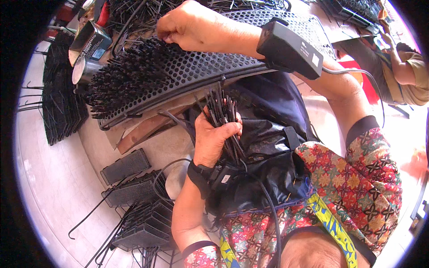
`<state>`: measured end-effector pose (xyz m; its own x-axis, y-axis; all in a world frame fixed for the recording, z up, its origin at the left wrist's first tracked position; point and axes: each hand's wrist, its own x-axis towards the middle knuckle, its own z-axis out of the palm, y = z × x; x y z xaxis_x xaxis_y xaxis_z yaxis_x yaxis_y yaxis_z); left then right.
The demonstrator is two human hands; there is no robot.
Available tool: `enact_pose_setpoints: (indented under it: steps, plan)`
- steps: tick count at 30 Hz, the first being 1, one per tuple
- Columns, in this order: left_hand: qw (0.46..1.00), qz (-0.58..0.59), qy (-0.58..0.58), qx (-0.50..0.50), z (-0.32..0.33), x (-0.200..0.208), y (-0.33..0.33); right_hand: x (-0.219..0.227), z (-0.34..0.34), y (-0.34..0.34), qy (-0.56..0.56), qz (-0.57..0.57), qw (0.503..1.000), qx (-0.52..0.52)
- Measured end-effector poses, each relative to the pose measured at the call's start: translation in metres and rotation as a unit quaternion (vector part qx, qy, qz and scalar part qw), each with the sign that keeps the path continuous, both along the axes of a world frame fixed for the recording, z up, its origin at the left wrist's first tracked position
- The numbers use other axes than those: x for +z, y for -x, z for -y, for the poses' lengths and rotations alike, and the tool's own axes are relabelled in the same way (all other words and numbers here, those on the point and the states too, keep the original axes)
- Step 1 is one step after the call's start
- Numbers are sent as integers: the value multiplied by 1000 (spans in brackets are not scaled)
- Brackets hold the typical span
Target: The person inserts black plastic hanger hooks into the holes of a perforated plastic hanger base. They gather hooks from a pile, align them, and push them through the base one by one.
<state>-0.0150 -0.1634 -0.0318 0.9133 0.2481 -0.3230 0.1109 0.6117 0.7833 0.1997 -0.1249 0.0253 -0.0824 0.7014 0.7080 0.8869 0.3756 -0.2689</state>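
Note:
A long black perforated panel (214, 67) lies across the work surface in front of me. Its left part is thick with short black strips (129, 71) standing up out of the holes, while bare holes show toward the right. My right hand (190, 27) is over the panel at the edge of the filled part, fingers pinched together. Whatever is between those fingertips is hidden. Below the panel's near edge, my left hand (214, 136) is closed around a bundle of thin black strips (222, 107), which stick out above and below the fist.
Loose black strips (147, 18) are heaped behind the panel. A small box (94, 42) and a metal can (85, 71) stand at its left end. Stacked black panels (143, 223) are on the floor at lower left. Another person (402, 71) works at far right.

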Motion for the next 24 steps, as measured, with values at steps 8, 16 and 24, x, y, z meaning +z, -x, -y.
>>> enact_pose_setpoints:
  steps: [8, 16, 24]
  plan:
    - [1000, -4, 0, 2, 1, 2, 0, 5, 4, 5, 42, -17, 999, -1]
    - [999, 10, 40, 14, 1, 0, -1, 4, 25, 14, -7, 141, 988, -59]
    - [997, 38, 67, 28, -3, 5, -2, 8, 103, 48, 199, -265, 938, -105]
